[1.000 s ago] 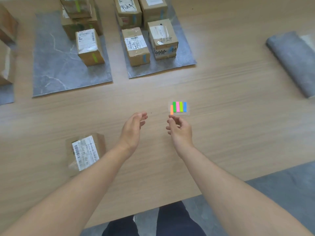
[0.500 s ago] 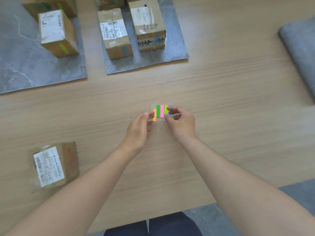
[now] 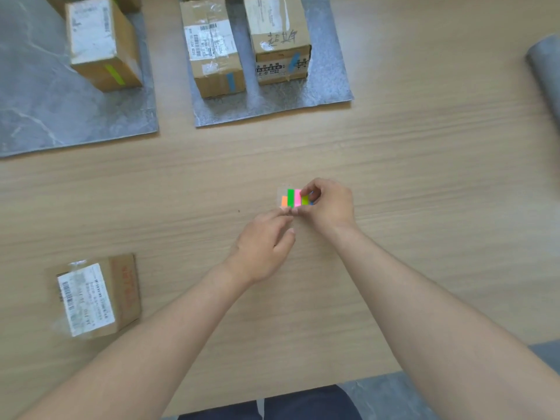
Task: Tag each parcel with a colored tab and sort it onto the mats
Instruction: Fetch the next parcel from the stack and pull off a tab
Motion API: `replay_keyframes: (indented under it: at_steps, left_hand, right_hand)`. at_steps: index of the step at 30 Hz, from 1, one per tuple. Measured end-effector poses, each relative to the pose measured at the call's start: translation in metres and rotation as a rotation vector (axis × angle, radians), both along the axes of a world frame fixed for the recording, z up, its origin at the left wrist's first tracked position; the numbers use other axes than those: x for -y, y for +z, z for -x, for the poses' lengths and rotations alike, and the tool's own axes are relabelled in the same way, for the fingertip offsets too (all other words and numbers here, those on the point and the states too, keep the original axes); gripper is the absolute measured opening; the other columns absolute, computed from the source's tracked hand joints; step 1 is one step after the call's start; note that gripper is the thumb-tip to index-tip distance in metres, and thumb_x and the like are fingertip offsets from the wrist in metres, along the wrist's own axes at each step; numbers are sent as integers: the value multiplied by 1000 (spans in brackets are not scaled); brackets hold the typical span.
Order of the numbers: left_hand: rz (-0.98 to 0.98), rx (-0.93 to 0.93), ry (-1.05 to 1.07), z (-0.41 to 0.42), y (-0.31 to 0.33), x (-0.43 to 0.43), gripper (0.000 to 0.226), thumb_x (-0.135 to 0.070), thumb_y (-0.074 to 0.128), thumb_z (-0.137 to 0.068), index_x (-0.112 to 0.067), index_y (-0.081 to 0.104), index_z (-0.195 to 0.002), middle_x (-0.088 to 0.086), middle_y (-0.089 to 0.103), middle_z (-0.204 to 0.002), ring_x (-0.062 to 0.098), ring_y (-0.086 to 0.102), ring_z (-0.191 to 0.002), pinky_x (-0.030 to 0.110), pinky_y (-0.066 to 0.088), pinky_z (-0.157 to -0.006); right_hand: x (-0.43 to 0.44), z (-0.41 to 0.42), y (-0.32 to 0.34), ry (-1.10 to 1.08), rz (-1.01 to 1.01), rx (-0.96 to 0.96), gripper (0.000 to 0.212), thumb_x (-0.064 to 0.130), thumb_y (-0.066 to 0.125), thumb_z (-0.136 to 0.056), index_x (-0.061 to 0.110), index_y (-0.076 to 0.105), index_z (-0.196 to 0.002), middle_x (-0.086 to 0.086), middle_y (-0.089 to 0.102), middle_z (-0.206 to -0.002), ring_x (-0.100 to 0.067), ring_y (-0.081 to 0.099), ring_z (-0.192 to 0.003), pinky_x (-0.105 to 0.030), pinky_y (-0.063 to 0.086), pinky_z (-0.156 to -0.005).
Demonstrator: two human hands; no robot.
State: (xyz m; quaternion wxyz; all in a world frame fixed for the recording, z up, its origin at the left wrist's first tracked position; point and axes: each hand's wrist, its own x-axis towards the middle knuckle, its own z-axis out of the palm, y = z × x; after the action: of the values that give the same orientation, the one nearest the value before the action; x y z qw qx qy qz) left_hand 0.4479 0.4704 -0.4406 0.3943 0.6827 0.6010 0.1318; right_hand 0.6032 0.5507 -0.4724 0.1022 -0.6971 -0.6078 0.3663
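Wood-grain laminate, pale and streaky, covers the table (image 3: 424, 147). At 10 o'clock lies a grey marbled mat (image 3: 45, 116) bearing a parcel with a green tab (image 3: 100, 43). At 8 o'clock an untagged parcel (image 3: 97, 295) sits on bare table, label up. At 12 o'clock a second mat (image 3: 327, 89) carries two parcels side by side, the left one (image 3: 212, 47) and the right one (image 3: 278, 34), each with a blue tab on its near face. Just right of centre, the left grip (image 3: 263, 247) lies loose, straight fingertips touching the near edge of the tab pad (image 3: 291, 198). The right grip (image 3: 330, 204) curls over the pad's right end, pinching there. At 2 o'clock a rolled grey mat (image 3: 545, 71) meets the edge. Grey floor (image 3: 394, 392) shows at 5 o'clock.
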Motion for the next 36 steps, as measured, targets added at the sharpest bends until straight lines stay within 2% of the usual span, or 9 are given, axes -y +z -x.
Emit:
replay_keyframes:
  at_steps: [6, 12, 15, 19, 22, 26, 29, 32, 36]
  left_hand:
    - [-9, -218, -165, 0, 1, 2, 59, -36, 38, -83, 0, 65, -121, 19, 60, -133, 37, 61, -113, 41, 49, -100]
    - [3, -219, -204, 3, -3, 3, 53, -33, 38, -81, 1, 69, -108, 19, 62, -130, 37, 62, -112, 39, 52, -97]
    - [9, -208, -221, 6, -5, 3, 49, -30, 36, -80, 1, 70, -95, 18, 63, -130, 35, 63, -111, 36, 51, -95]
    - [13, -202, -212, 4, -7, 2, 46, -28, 38, -78, 1, 71, -93, 18, 61, -135, 35, 62, -115, 37, 52, -98]
    - [9, -224, -190, 2, -9, 4, 38, -23, 47, -79, 1, 70, -98, 16, 57, -141, 34, 59, -120, 35, 49, -98]
    - [-2, -239, -179, 1, -9, 5, 32, -19, 53, -85, 0, 68, -107, 11, 49, -149, 31, 52, -129, 34, 46, -101]
    - [-15, -251, -176, 1, -5, 4, 36, -19, 55, -88, -3, 66, -118, 8, 47, -151, 29, 48, -133, 34, 44, -104]
    - [-13, -258, -172, -1, -1, 4, 42, -18, 55, -86, -3, 60, -126, 9, 49, -147, 30, 51, -129, 35, 45, -102]
    - [-33, -287, -173, -4, -2, 5, 62, -26, 52, -83, -8, 49, -142, 10, 51, -140, 32, 53, -120, 40, 46, -101]
  right_hand:
    - [-6, -4, 4, 66, 19, 43, 22, 28, 91, -72, 24, 76, -89, 6, 63, -78, -15, 62, -75, -26, 40, -65]
    - [-3, -4, 2, 251, -42, 59, 32, 28, 92, -66, 26, 72, -90, 2, 61, -84, -20, 61, -80, -34, 49, -69]
    - [-11, -3, 7, 184, 31, 56, 32, 28, 95, -62, 28, 74, -86, 8, 62, -74, -14, 61, -74, -27, 43, -63]
    - [-19, -2, 11, 177, 101, 51, 30, 28, 97, -61, 30, 70, -77, 13, 60, -65, -6, 58, -65, -17, 39, -56]
    - [-19, -3, 10, 179, 104, 61, 23, 28, 94, -67, 28, 75, -79, 15, 58, -63, -6, 57, -65, -15, 37, -55]
    - [-14, -2, 11, 294, 0, 95, 10, 25, 84, -80, 21, 78, -87, 11, 60, -72, -17, 63, -78, -28, 46, -66]
    - [-7, -2, 13, 471, -137, 122, 12, 20, 72, -88, 13, 74, -98, -3, 62, -87, -28, 62, -87, -40, 51, -74]
    - [0, -4, 9, 500, -250, 100, 12, 16, 70, -87, 7, 74, -94, -13, 63, -89, -36, 63, -80, -43, 52, -65]
    - [3, -6, 5, 519, -323, 72, 11, 7, 69, -83, 7, 77, -90, -12, 66, -87, -37, 65, -75, -41, 51, -60]
